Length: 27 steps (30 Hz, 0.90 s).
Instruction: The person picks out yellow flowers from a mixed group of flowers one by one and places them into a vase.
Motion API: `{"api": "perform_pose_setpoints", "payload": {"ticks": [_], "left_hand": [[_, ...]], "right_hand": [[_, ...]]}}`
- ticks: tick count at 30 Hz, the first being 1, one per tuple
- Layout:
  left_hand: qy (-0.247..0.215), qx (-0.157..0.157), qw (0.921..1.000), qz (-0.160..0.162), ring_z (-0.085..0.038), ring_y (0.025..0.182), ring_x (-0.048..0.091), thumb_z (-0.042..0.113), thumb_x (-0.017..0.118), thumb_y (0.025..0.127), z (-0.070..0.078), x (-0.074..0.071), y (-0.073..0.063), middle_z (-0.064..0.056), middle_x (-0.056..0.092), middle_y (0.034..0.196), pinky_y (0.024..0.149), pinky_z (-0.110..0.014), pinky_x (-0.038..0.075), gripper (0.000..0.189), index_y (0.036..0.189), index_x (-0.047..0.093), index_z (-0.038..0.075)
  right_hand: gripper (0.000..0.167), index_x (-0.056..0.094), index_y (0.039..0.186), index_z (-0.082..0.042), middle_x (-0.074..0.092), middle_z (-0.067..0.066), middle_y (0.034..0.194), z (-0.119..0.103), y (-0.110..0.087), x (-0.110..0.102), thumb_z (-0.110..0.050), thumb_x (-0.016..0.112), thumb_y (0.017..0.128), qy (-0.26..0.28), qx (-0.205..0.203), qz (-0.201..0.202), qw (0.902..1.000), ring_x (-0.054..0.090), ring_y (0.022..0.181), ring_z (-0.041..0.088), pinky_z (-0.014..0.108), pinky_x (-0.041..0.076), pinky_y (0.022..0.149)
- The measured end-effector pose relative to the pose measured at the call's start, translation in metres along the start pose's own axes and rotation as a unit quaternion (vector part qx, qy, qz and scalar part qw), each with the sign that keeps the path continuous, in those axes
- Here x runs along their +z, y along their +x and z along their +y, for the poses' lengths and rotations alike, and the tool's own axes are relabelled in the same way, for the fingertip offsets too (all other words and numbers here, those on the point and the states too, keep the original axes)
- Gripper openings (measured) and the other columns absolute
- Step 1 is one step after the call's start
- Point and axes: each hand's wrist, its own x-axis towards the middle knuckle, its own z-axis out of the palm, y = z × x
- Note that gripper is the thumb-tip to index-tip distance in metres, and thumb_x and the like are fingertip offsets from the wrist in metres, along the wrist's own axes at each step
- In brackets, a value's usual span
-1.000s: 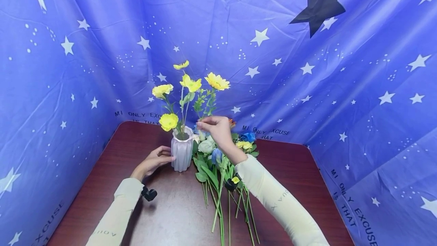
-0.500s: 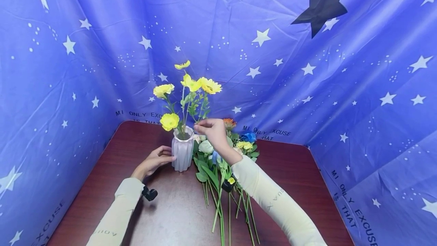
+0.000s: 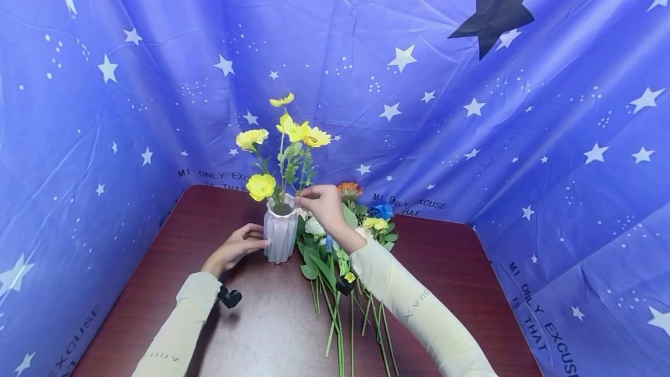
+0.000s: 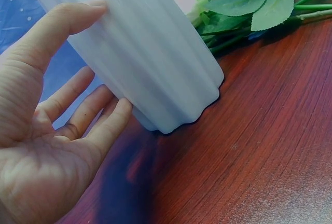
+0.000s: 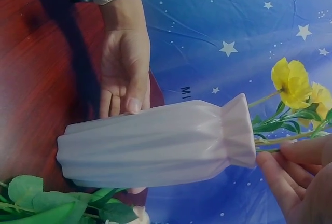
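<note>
A pale fluted vase (image 3: 280,239) stands upright on the table and bears several yellow flowers (image 3: 260,187). My left hand (image 3: 237,249) holds its left side; in the left wrist view the thumb lies on the vase wall, with the other fingers spread around the side. At the rim, my right hand (image 3: 325,209) pinches the stem of a yellow daisy-like flower (image 3: 317,137). Its bloom is just right of the other yellow blooms. In the right wrist view the fingertips are right by the vase mouth, and a short piece of stem shows there; its lower end is hidden.
Right of the vase lies a pile of flowers with green stems (image 3: 335,319), including an orange bloom (image 3: 349,191) and a blue one (image 3: 382,211). Starry blue cloth (image 3: 398,98) encloses the dark red table (image 3: 251,330) at the back and sides.
My right hand has moved left and slightly down, bringing the daisy-like flower from the vase's right side to its rim. The left hand stays on the vase.
</note>
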Motion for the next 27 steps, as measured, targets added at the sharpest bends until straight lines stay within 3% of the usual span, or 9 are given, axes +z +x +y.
{"api": "perform_pose_setpoints", "payload": {"ticks": [10, 27], "left_hand": [[0.005, 0.0, 1.0, 0.0, -0.012, 0.106, 0.06, 0.009, 0.073, 0.093, 0.001, 0.0, 0.0, -0.021, 0.056, 0.131, 0.102, -0.041, 0.053, 0.056, 0.137, 0.043, -0.008], [-0.003, -0.002, 1.0, -0.006, -0.011, 0.103, 0.061, 0.008, 0.073, 0.092, -0.001, -0.002, 0.002, -0.017, 0.058, 0.125, 0.097, -0.034, 0.055, 0.056, 0.136, 0.043, -0.008]], "right_hand": [[0.008, 0.079, 0.09, 0.002, 0.078, 0.019, 0.09, -0.003, 0.002, -0.001, -0.003, 0.078, 0.084, -0.057, -0.003, -0.013, 0.9983, 0.073, 0.07, 0.019, 0.024, 0.06, 0.065], [0.005, 0.08, 0.086, -0.002, 0.078, 0.013, 0.082, -0.011, 0.005, -0.001, -0.007, 0.079, 0.084, -0.107, 0.016, -0.026, 0.9938, 0.069, 0.064, 0.014, 0.022, 0.055, 0.059]]}}
